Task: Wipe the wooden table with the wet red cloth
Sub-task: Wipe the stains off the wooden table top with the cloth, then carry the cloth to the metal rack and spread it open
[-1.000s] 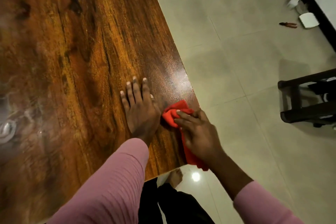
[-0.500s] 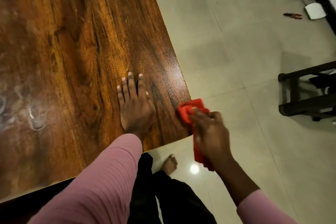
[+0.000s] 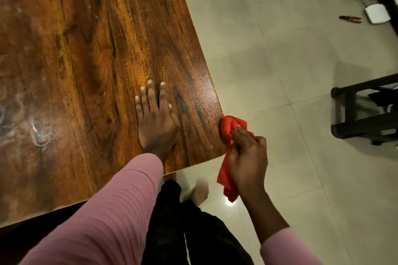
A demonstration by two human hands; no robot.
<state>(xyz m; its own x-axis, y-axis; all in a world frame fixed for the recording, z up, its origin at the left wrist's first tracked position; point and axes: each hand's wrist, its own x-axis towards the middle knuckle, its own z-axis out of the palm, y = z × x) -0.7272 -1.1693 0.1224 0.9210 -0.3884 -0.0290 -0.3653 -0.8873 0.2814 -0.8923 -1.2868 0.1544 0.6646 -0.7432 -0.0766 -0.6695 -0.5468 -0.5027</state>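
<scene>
Cloth first: the red cloth (image 3: pixel 230 128) is bunched at the right edge of the wooden counter (image 3: pixel 90 54), close to the near corner. Its wad is touching the rim or just off it; I cannot tell which. My right hand (image 3: pixel 247 157) has its fingers curled and clamped round the cloth, and a loose tail hangs below my palm over the floor (image 3: pixel 290 75). My left hand (image 3: pixel 158 129) lies flat on the counter just left of that, fingers (image 3: pixel 150 97) straight and nearly together, holding nothing, bracing me.

I judge the edge pass to be the step in hand. Cloudy smears (image 3: pixel 41 133) show well off to the left; whether they are wet streaks or dirt I cannot say. To do this well I should gather the dangling tail into the wad so it doesn't drip, and flatten the cloth under my palm rather than pinch it. Then I would draw long, overlapping strokes along the grain with even pressure. My bracing hand ought to shift ahead of the strokes so the patch beneath it isn't missed. The smears will likely want a firmer second pass.
</scene>
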